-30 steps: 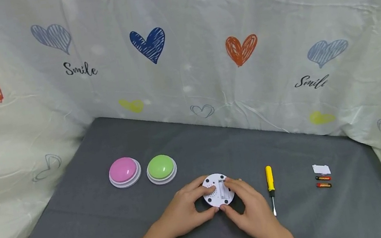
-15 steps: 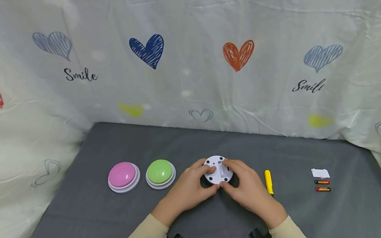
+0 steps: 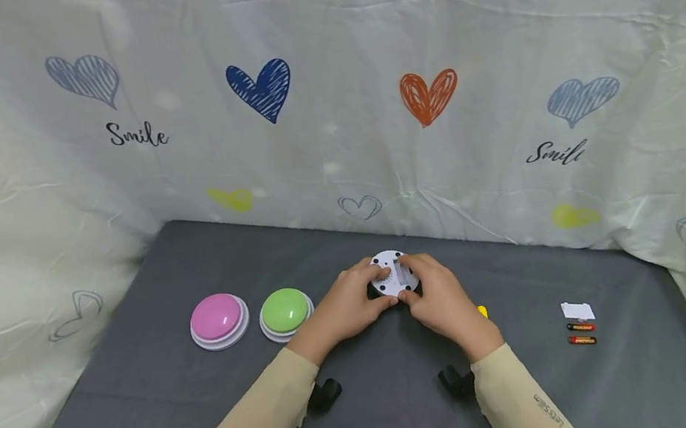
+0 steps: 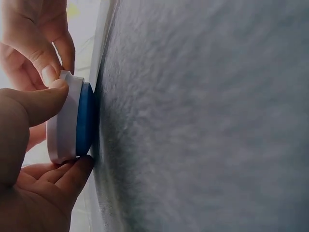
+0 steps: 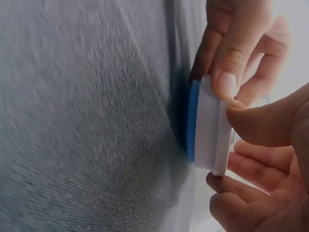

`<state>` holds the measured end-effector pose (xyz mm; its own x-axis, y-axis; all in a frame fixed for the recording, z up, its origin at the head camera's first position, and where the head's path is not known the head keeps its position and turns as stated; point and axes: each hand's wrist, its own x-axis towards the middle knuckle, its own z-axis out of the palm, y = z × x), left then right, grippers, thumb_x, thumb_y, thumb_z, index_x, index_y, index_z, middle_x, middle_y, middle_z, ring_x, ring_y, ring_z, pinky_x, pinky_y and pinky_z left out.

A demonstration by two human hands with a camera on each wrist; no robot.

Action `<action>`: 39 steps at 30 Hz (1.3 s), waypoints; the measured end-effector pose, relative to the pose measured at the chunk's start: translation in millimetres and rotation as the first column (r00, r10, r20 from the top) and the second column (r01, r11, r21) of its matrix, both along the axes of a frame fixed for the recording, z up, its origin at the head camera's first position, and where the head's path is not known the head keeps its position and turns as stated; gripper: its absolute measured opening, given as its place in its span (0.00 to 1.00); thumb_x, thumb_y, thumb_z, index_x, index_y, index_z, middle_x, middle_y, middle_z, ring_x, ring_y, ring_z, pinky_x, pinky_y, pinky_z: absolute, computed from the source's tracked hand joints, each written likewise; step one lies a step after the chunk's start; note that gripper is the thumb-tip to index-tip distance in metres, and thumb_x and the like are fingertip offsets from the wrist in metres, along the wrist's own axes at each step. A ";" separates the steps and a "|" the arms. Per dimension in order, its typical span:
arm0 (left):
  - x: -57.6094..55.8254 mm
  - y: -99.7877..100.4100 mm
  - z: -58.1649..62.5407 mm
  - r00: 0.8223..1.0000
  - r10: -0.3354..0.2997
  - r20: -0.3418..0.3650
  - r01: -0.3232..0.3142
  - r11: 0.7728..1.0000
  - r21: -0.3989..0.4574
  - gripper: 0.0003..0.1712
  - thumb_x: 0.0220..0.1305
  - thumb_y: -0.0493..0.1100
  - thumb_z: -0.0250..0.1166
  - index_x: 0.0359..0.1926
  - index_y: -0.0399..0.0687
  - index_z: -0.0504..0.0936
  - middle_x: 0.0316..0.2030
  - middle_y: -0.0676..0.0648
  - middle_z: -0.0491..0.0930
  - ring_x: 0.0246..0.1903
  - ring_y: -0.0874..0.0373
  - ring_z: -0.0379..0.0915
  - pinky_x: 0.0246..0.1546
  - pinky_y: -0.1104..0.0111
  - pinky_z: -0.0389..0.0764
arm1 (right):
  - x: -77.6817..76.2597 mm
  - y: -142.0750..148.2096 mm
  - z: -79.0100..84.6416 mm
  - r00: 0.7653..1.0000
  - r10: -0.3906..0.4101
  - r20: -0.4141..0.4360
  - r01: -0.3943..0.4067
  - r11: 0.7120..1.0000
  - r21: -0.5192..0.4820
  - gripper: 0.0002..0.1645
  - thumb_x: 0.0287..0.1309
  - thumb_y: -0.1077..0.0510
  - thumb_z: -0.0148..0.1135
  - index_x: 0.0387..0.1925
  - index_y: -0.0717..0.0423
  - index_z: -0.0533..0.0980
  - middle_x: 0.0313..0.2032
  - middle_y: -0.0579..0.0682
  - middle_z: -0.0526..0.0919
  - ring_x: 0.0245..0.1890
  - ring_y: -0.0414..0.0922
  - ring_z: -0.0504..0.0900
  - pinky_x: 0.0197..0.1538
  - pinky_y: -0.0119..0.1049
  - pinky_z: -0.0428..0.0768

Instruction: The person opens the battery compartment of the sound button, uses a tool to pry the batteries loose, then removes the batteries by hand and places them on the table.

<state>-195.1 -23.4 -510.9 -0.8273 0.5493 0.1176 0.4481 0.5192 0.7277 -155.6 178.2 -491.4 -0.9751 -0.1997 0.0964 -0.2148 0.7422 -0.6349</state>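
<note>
Both hands grip a round push button [image 3: 392, 285] turned upside down near the back of the table. Its white underside faces up in the head view, with an open slot like a battery compartment [image 3: 402, 273]. From the left, my left hand [image 3: 352, 304] holds the rim, its thumb at the near edge and index finger on the underside. My right hand [image 3: 442, 297] grips the right side likewise, thumbs close together. Both wrist views show the blue dome [image 4: 86, 121] facing down at the grey cloth; whether it touches is hard to tell.
A pink button [image 3: 215, 316] and a green button [image 3: 285, 310] stand dome up on the left. Two batteries [image 3: 581, 327] and a small white cover [image 3: 577, 311] lie right. My right arm mostly hides a yellow-handled screwdriver [image 3: 483, 311]. A curtain [image 3: 337, 132] borders the back.
Both hands have carried the upturned push button away from me, toward the back of the table. My right arm now covers most of the screwdriver.
</note>
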 end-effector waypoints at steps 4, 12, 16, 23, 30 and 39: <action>-6.9 5.8 -0.1 1.000 0.013 0.015 -0.013 1.000 -0.012 0.30 0.72 0.42 0.76 0.71 0.39 0.82 0.76 0.33 0.70 0.76 0.39 0.68 0.72 0.49 0.74 | -10.2 1.9 -1.0 1.000 -0.011 0.002 0.011 1.000 -0.006 0.36 0.66 0.64 0.75 0.74 0.63 0.75 0.69 0.60 0.78 0.69 0.58 0.78 0.69 0.57 0.76; -15.5 12.1 0.8 0.997 0.061 0.050 -0.059 0.998 -0.036 0.31 0.75 0.42 0.74 0.74 0.42 0.79 0.81 0.31 0.60 0.78 0.38 0.63 0.73 0.48 0.71 | -23.5 0.4 -0.9 0.999 -0.037 0.001 0.037 0.999 -0.021 0.38 0.66 0.66 0.74 0.76 0.65 0.73 0.71 0.62 0.76 0.71 0.60 0.76 0.72 0.58 0.74; -16.0 12.4 2.5 0.995 0.083 0.053 -0.080 0.995 -0.066 0.32 0.75 0.43 0.74 0.75 0.44 0.79 0.82 0.29 0.57 0.78 0.34 0.62 0.73 0.45 0.71 | -23.3 -1.9 -1.2 0.999 -0.039 0.000 0.039 0.999 -0.013 0.39 0.68 0.67 0.73 0.77 0.65 0.71 0.73 0.63 0.74 0.73 0.60 0.74 0.73 0.58 0.73; -11.7 11.5 1.9 0.998 0.069 -0.015 -0.070 0.985 -0.160 0.33 0.78 0.47 0.71 0.78 0.45 0.76 0.83 0.29 0.55 0.75 0.33 0.67 0.69 0.45 0.76 | -21.8 -3.5 -5.6 0.999 -0.032 -0.022 0.032 0.999 -0.005 0.38 0.69 0.67 0.70 0.77 0.67 0.70 0.75 0.64 0.72 0.76 0.60 0.71 0.76 0.57 0.70; 4.2 -1.7 8.3 0.997 0.068 -0.046 -0.077 0.971 -0.226 0.39 0.81 0.52 0.67 0.85 0.53 0.65 0.85 0.30 0.50 0.76 0.34 0.66 0.66 0.43 0.78 | -15.4 -8.6 -5.4 0.996 -0.048 -0.073 0.049 0.999 0.006 0.36 0.71 0.64 0.69 0.77 0.65 0.71 0.76 0.66 0.68 0.78 0.63 0.66 0.76 0.61 0.69; 50.1 -66.4 17.2 0.892 0.280 -0.356 -0.320 0.946 -0.058 0.35 0.71 0.44 0.75 0.75 0.38 0.77 0.78 0.28 0.65 0.79 0.29 0.57 0.75 0.36 0.64 | 9.4 -70.2 4.7 0.956 0.143 -0.255 -0.135 0.990 0.047 0.37 0.70 0.61 0.74 0.76 0.61 0.73 0.76 0.64 0.70 0.77 0.60 0.70 0.74 0.55 0.73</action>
<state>-144.9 -89.8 -493.7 -0.8759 0.3073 0.3720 0.4664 0.7370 0.4892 -146.2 108.0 -486.7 -0.8804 -0.3377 0.3329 -0.4704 0.7103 -0.5237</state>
